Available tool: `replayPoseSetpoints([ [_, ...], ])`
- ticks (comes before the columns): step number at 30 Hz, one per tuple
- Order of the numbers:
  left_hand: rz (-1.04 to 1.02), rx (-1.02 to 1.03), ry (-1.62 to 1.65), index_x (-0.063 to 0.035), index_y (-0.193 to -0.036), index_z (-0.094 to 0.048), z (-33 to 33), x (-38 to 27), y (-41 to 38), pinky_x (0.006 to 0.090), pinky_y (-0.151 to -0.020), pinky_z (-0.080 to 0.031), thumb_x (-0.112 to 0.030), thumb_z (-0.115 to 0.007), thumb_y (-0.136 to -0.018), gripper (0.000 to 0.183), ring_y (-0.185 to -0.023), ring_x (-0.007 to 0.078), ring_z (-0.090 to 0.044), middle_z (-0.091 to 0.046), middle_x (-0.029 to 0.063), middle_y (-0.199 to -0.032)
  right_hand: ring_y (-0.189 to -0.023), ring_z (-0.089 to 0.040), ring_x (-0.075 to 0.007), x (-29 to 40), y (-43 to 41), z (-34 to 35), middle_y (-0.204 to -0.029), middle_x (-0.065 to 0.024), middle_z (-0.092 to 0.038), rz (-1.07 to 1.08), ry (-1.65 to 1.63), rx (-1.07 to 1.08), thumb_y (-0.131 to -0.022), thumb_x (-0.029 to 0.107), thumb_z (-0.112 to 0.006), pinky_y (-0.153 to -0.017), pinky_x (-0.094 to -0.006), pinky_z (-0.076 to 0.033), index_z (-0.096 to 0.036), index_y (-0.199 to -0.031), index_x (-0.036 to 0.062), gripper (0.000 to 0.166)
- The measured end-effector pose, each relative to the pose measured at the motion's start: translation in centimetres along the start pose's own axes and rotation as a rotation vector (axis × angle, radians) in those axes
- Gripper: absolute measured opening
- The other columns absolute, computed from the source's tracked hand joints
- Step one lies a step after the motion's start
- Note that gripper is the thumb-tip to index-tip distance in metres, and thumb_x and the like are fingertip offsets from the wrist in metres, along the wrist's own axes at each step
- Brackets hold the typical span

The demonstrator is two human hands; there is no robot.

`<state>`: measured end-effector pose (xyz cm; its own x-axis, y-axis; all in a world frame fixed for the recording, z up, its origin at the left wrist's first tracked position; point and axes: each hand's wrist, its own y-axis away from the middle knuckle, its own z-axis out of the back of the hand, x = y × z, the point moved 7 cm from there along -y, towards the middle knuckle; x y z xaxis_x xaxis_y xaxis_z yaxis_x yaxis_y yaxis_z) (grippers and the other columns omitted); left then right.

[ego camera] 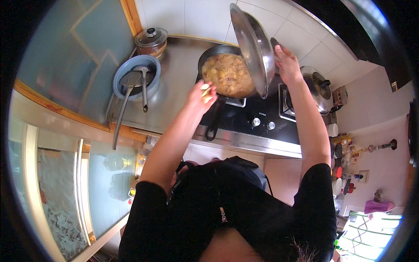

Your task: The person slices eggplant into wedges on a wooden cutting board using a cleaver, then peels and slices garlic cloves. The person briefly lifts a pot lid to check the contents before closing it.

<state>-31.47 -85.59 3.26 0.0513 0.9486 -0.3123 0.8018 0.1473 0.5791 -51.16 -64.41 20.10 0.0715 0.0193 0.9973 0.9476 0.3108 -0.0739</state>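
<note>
A dark frying pan stands on the black gas hob, full of a bubbling brown stew with lumps in it. My right hand grips the knob of a domed metal lid, which is tilted steeply on edge over the pan's right side. At the pan's near left rim is my left hand, fingers curled around several pale yellow pieces of food that look like garlic or ginger. The pan's long black handle points toward me.
Left on the steel counter sits a blue basin holding a long-handled spatula and another utensil. Behind it is a glass-lidded pot. A large steel pot occupies the right burner. Two knobs line the hob's front. A range hood overhangs at right.
</note>
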Motion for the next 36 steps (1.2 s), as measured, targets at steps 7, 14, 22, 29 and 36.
replayPoseSetpoints([
  [7, -0.154, 0.164, 0.101, -0.0049, -0.122, -0.053, -8.1, -1.4, -7.2, 0.0473, -0.103, -0.041, -0.038, -0.038, -0.099, 0.044, -0.118, 0.0270, -0.053, -0.057, 0.0125, -0.126, -0.107, -0.050, -0.0113, 0.0, 0.6, 0.8, -0.118, 0.0049, -0.060, -0.046, 0.008, -0.004, -0.090, 0.033, -0.066, -0.091, -0.0325, -0.030, -0.057, -0.132, 0.0174, 0.046],
  [14, -0.288, 0.043, -0.094, -0.0005, -0.112, -0.056, -0.5, -5.5, 6.5, 0.0327, -0.080, -0.048, -0.021, -0.050, -0.094, 0.027, -0.092, 0.0215, -0.057, -0.059, 0.0105, -0.107, -0.111, -0.051, -0.0129, -0.5, -0.3, 0.2, -0.118, 0.0017, -0.062, -0.020, 0.041, -0.030, -0.091, 0.032, -0.065, -0.095, -0.0339, -0.033, -0.057, -0.130, 0.0114, 0.044],
  [22, -0.270, -0.023, 0.112, -0.0034, -0.096, -0.063, 14.4, -7.5, 14.8, 0.0308, -0.069, -0.050, -0.015, -0.053, -0.090, 0.016, -0.074, 0.0193, -0.058, -0.062, 0.0056, -0.080, -0.112, -0.053, -0.0147, -1.3, -0.5, -7.2, -0.124, -0.0059, -0.060, 0.081, 0.276, 0.081, -0.094, 0.024, -0.062, -0.099, -0.0293, -0.039, -0.052, -0.134, 0.0009, 0.047],
  [29, -0.310, -0.025, -0.001, -0.0031, -0.095, -0.061, 16.6, -9.7, 19.4, 0.0311, -0.068, -0.048, -0.015, -0.052, -0.089, 0.016, -0.074, 0.0199, -0.057, -0.060, 0.0071, -0.080, -0.109, -0.060, -0.0195, 0.5, -0.4, -14.5, -0.119, -0.0147, -0.065, 0.381, 0.733, 0.151, -0.090, 0.016, -0.063, -0.093, -0.0310, -0.045, -0.057, -0.127, -0.0006, 0.041],
  [36, -0.747, -0.070, -0.391, -0.0006, -0.099, -0.064, 17.1, -18.8, 25.4, 0.0260, -0.070, -0.045, -0.010, -0.051, -0.091, 0.017, -0.077, 0.0154, -0.060, -0.064, 0.0076, -0.086, -0.114, -0.054, -0.0340, 0.2, 1.5, -31.8, -0.120, -0.0134, -0.062, 0.467, 0.833, 0.343, -0.086, 0.027, -0.066, -0.099, -0.0422, -0.042, -0.061, -0.127, 0.0153, 0.042],
])
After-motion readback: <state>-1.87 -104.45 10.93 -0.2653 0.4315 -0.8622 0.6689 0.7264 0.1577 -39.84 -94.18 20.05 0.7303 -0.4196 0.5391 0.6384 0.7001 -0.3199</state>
